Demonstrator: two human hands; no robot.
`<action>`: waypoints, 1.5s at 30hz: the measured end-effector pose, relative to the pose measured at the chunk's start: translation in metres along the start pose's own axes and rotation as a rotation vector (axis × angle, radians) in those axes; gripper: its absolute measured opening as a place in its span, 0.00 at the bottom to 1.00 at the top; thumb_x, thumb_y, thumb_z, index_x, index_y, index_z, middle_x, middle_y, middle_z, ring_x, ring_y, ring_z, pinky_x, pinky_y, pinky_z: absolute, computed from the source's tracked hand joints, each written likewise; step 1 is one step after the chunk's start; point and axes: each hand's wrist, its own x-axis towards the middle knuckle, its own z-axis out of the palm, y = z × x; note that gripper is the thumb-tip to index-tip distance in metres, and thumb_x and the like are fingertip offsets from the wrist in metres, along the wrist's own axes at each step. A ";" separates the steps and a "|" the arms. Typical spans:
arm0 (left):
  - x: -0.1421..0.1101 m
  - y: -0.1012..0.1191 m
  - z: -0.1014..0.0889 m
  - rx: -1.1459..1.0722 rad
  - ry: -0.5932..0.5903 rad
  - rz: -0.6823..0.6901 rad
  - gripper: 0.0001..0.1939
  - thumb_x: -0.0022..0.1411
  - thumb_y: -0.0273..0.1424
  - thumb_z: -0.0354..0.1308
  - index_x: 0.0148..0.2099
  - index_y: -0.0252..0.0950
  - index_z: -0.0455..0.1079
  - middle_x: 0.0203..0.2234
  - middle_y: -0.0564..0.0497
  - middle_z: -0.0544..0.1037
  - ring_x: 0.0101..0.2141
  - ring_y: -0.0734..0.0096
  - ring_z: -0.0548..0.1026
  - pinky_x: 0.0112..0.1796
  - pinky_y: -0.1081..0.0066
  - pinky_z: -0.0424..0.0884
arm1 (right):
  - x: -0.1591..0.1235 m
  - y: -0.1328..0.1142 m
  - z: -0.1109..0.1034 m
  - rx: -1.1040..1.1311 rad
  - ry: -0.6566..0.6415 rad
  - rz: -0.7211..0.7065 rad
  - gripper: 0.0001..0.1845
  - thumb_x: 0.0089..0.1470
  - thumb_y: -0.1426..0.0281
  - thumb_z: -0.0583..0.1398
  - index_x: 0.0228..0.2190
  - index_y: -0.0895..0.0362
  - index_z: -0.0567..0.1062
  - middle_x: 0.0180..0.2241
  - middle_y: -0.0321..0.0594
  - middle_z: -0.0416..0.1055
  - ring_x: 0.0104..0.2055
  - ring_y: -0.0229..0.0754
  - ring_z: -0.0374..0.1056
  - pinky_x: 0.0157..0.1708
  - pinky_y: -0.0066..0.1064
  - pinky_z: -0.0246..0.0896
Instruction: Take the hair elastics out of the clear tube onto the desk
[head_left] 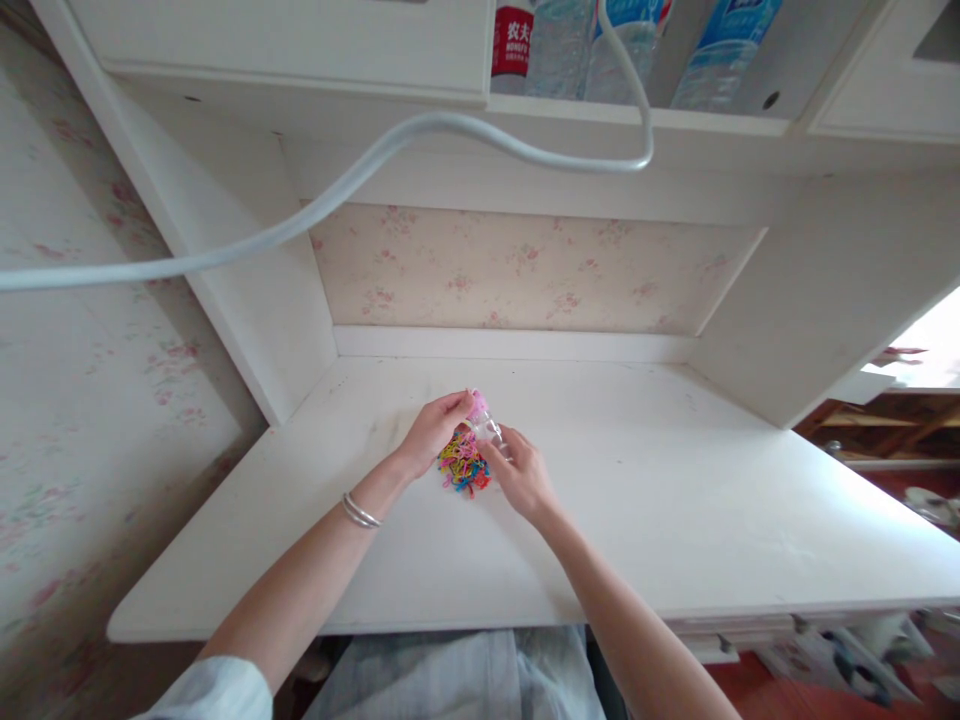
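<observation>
Head view: the left hand [431, 432] pinches the pink lid [478, 402]; the right hand [525, 475] grips the clear bottle [486, 428], likely to hold it steady near the bright bits [462, 466].

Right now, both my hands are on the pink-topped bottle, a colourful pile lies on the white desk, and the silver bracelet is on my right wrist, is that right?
No, not your right wrist: the head view shows the silver bracelet on your left. Your left hand and right hand are on the pink-topped bottle, and the colourful pile lies on the white desk.
</observation>
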 end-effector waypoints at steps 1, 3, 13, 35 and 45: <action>0.000 -0.001 -0.001 -0.003 0.012 0.002 0.22 0.56 0.48 0.59 0.41 0.33 0.74 0.34 0.49 0.75 0.35 0.69 0.71 0.38 0.71 0.67 | 0.000 0.000 0.000 0.005 -0.010 0.001 0.17 0.56 0.55 0.54 0.34 0.55 0.74 0.30 0.37 0.70 0.31 0.38 0.63 0.30 0.28 0.56; 0.000 -0.004 -0.003 -0.031 0.023 -0.001 0.22 0.55 0.46 0.61 0.42 0.33 0.74 0.37 0.48 0.76 0.37 0.68 0.71 0.40 0.70 0.67 | -0.001 0.001 0.001 0.019 -0.022 0.007 0.18 0.56 0.55 0.55 0.34 0.56 0.74 0.30 0.36 0.69 0.30 0.37 0.63 0.30 0.27 0.56; -0.006 -0.018 0.003 -0.079 0.078 -0.005 0.22 0.54 0.43 0.63 0.49 0.38 0.73 0.47 0.48 0.75 0.46 0.64 0.71 0.48 0.66 0.65 | -0.010 0.010 0.009 0.047 0.029 0.030 0.17 0.56 0.55 0.56 0.33 0.55 0.74 0.28 0.36 0.69 0.29 0.37 0.62 0.30 0.27 0.56; -0.011 -0.028 0.006 -0.331 0.023 -0.007 0.23 0.55 0.34 0.64 0.53 0.39 0.65 0.36 0.50 0.74 0.38 0.69 0.74 0.41 0.68 0.69 | -0.011 0.016 0.012 0.678 -0.139 0.236 0.18 0.53 0.54 0.58 0.27 0.57 0.69 0.19 0.32 0.65 0.19 0.35 0.63 0.20 0.27 0.59; -0.020 -0.009 0.020 -0.341 -0.037 -0.110 0.32 0.55 0.35 0.64 0.60 0.40 0.59 0.43 0.44 0.76 0.41 0.64 0.75 0.42 0.65 0.69 | -0.012 0.019 0.017 0.475 -0.113 0.155 0.18 0.52 0.54 0.60 0.27 0.57 0.70 0.19 0.32 0.66 0.21 0.34 0.61 0.22 0.26 0.57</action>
